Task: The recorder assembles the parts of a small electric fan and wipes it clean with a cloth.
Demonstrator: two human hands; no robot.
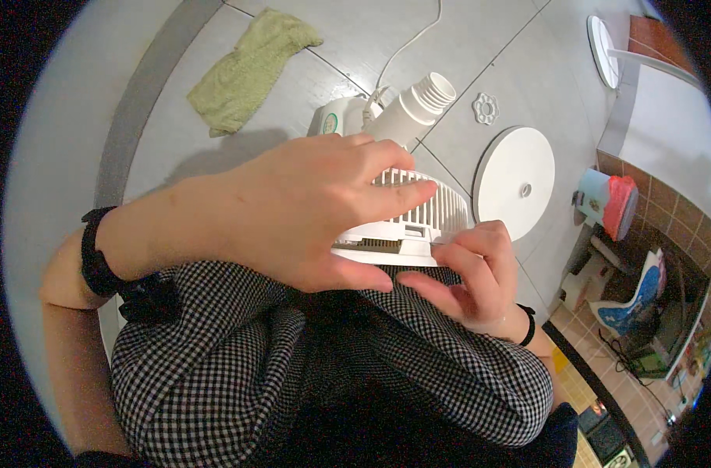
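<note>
Fan grille (425,210) on lap, disc (514,181) right (cloth (246,70) far left).

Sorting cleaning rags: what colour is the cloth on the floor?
Light green cloth, clearest in the head view.

The person's arms are bare, with no sleeves on them. The left hand (308,210) has a black band around its wrist, thick and soft like a hair tie. The right hand (472,273) has a thinner black band around its wrist. Both hands have short, plain nails with no rings. Over the lap the person wears cloth with tiny black and white checks, and it has many folds.
</note>
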